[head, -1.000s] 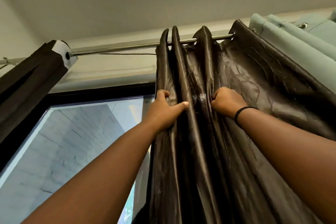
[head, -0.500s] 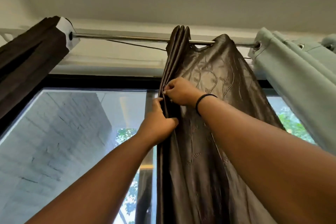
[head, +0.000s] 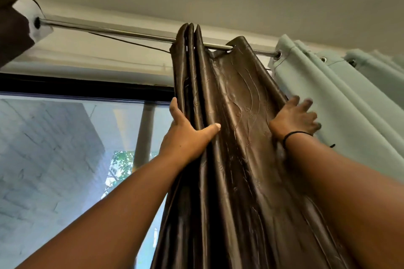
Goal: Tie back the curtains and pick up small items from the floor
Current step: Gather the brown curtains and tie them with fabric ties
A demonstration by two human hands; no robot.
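A shiny brown curtain hangs from a metal rod, with its left folds bunched tight and one flat panel to the right. My left hand grips the bunched folds from the left, thumb pressed across the front. At the flat panel's right edge is my right hand, blurred, fingers spread, between the brown curtain and a pale green curtain. A black band circles my right wrist.
A dark brown curtain with a white lining is bunched at the rod's far left. A black-framed window shows a grey brick wall and trees outside. The ceiling is close above the rod.
My right hand has let go of the gathered folds and swung right to the flat panel's far edge, fingers now spread. My left hand still holds the bunched folds, a little higher.
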